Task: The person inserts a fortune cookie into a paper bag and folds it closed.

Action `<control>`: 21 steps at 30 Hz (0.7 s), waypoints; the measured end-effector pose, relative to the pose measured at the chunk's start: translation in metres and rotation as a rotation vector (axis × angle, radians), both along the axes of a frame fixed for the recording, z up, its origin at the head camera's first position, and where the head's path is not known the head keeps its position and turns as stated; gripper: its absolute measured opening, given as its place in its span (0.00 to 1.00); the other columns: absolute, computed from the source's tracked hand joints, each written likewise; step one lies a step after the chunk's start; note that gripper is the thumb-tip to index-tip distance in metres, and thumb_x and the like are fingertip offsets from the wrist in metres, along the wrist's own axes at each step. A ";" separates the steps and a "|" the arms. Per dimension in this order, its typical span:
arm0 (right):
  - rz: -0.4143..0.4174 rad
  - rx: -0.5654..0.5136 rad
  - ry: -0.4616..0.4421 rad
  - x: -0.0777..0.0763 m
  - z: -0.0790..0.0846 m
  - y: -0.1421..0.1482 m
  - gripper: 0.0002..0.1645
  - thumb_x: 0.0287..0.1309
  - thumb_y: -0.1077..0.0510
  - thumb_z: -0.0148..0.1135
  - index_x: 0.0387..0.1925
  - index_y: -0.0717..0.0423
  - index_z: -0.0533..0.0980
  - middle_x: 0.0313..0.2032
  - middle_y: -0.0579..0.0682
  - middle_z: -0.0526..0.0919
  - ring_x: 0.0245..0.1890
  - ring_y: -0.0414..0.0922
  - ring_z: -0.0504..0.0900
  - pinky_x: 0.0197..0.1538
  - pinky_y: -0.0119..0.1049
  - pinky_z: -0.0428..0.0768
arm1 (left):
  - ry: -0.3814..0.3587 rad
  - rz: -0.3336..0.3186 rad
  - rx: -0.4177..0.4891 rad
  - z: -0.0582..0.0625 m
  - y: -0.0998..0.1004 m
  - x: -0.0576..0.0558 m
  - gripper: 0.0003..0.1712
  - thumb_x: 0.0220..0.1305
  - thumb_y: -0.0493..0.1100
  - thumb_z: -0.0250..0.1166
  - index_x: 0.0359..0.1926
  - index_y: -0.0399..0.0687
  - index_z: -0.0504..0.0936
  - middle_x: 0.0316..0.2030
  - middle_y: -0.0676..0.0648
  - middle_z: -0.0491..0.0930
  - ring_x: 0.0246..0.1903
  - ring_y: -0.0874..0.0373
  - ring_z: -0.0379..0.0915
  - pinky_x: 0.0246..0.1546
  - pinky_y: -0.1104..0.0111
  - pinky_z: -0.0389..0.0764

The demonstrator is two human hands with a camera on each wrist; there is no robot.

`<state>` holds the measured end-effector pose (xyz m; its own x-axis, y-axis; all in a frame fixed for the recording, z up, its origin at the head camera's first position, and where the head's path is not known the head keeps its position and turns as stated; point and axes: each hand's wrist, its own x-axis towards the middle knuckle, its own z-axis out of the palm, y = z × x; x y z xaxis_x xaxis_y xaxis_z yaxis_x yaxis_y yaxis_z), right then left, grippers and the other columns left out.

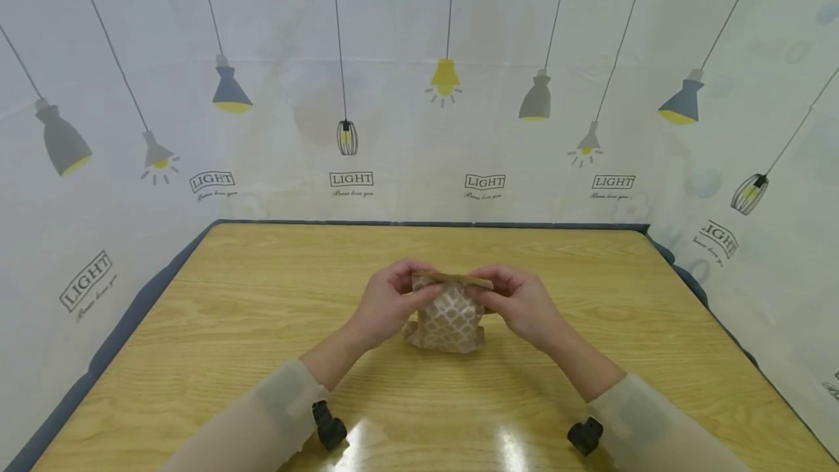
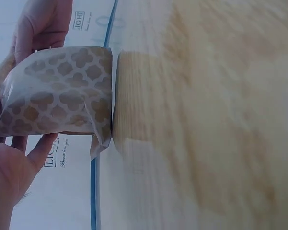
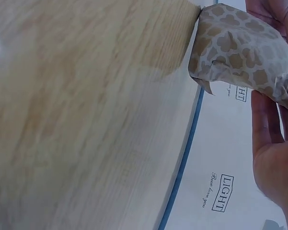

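Observation:
A small paper bag with a pale lattice pattern over brown stands upright on the wooden table, its top edge folded over in a brown strip. On the left side of that top, my left hand pinches the paper between thumb and fingers. My right hand pinches the top's right end in the same way. The left wrist view shows the bag bulging, with a creased lower corner. In the right wrist view the bag looks filled out; whatever it holds is hidden.
The wooden table has a dark blue edge along its back and sides. Behind it hangs a pale curtain printed with lamps and lettering. A small black wrist camera sits at the left sleeve, another black camera at the right.

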<state>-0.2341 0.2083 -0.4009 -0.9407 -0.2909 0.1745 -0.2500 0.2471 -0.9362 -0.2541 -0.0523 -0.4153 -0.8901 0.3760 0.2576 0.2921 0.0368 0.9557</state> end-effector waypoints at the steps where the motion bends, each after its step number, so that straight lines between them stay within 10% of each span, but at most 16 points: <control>1: 0.000 0.007 0.000 0.000 0.000 0.000 0.15 0.75 0.61 0.69 0.58 0.61 0.85 0.47 0.51 0.92 0.42 0.39 0.89 0.49 0.40 0.93 | -0.008 -0.002 -0.005 0.000 -0.001 0.000 0.16 0.74 0.40 0.73 0.59 0.45 0.87 0.45 0.45 0.90 0.39 0.60 0.80 0.37 0.73 0.81; 7: -0.017 0.041 -0.002 -0.001 -0.002 0.001 0.15 0.73 0.58 0.72 0.57 0.56 0.86 0.40 0.52 0.88 0.39 0.43 0.87 0.48 0.51 0.94 | -0.046 -0.001 -0.014 -0.001 -0.003 -0.001 0.14 0.74 0.42 0.74 0.58 0.49 0.88 0.53 0.47 0.87 0.46 0.59 0.83 0.41 0.70 0.85; 21: -0.024 0.017 0.015 -0.002 -0.002 0.006 0.16 0.74 0.59 0.71 0.59 0.59 0.85 0.45 0.57 0.88 0.39 0.41 0.89 0.45 0.40 0.94 | -0.079 -0.115 0.037 0.000 -0.014 -0.006 0.17 0.77 0.39 0.70 0.63 0.42 0.85 0.52 0.46 0.83 0.44 0.59 0.85 0.45 0.66 0.91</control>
<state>-0.2364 0.2146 -0.4026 -0.9448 -0.2713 0.1838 -0.2577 0.2688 -0.9281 -0.2604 -0.0667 -0.4154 -0.8600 0.4678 0.2039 0.2159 -0.0286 0.9760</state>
